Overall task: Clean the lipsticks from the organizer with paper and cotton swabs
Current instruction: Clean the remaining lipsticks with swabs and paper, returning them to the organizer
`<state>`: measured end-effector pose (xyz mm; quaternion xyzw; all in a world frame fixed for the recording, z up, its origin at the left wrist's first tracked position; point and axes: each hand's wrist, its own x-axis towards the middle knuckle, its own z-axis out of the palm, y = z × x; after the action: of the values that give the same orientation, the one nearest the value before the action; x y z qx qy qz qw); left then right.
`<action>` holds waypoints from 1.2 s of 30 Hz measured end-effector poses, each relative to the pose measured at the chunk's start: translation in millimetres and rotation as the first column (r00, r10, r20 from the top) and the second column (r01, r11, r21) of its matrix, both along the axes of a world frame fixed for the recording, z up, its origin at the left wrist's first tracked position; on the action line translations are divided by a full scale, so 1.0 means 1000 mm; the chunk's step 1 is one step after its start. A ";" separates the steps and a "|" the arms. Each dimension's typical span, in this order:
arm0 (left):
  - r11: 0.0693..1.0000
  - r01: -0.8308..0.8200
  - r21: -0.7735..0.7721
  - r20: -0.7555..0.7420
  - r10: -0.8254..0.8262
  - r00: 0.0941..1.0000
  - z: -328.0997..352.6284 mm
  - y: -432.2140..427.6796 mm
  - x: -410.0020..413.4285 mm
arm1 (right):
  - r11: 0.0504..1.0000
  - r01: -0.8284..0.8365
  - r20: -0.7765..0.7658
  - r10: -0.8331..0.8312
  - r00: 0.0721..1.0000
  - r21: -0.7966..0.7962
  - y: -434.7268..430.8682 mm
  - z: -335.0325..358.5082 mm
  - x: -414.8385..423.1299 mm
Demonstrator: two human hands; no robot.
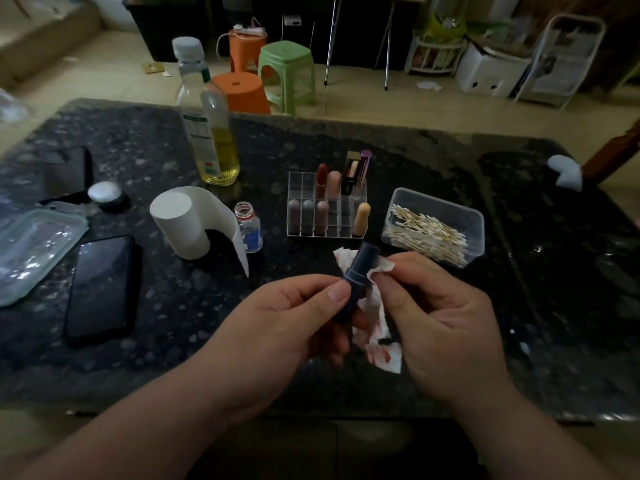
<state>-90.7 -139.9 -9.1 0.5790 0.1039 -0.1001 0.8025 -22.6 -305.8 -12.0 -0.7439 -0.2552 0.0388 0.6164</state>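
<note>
Gripping the navy lipstick (356, 271) with left hand (287, 317), right hand (440, 317) pinching stained paper (381, 344); those red smears could rub back on.

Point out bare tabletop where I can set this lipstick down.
Widest bare patch: right of the cotton swab box, out to the table edge. Another lies between the phone and the left hand. Behind the organizer is also bare. Crowded: the left side, with paper roll, small bottle and oil bottle close together.
</note>
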 end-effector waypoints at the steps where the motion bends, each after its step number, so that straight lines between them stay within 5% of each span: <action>1: 1.000 -0.008 -0.001 0.010 0.008 1.000 -0.001 -0.001 0.000 | 0.999 0.036 0.047 -0.037 0.998 0.017 0.000 -0.002 -0.001; 5: 0.994 -0.015 0.107 0.029 0.012 1.000 -0.003 -0.001 0.001 | 0.984 0.145 0.082 -0.154 0.985 0.102 0.005 -0.004 -0.010; 9: 0.925 0.011 0.379 0.087 -0.048 0.995 -0.005 0.002 0.000 | 0.972 0.161 -0.311 -0.102 0.945 0.171 0.006 0.002 -0.013; 14: 0.904 0.025 0.428 0.148 -0.098 0.984 -0.004 0.002 -0.002 | 0.928 0.145 -0.634 0.116 0.764 0.344 0.008 0.008 -0.008; 19: 0.932 0.082 0.354 0.136 -0.138 0.981 0.001 0.006 -0.002 | 0.949 0.043 -0.690 0.195 0.697 0.312 0.004 0.012 -0.002; 30: 0.934 0.184 0.307 0.121 -0.230 0.966 0.004 0.013 -0.001 | 0.981 -0.079 -0.619 0.173 0.766 0.175 0.000 0.015 0.002; 36: 0.958 0.283 0.040 0.031 -0.285 0.958 -0.001 0.013 -0.001 | 0.970 -0.124 -0.615 0.228 0.755 0.207 -0.002 0.016 0.003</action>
<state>-91.3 -126.7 -10.0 0.6036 0.0067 -0.2019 0.7713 -19.1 -308.0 4.3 -0.6100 -0.1034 0.3256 0.7150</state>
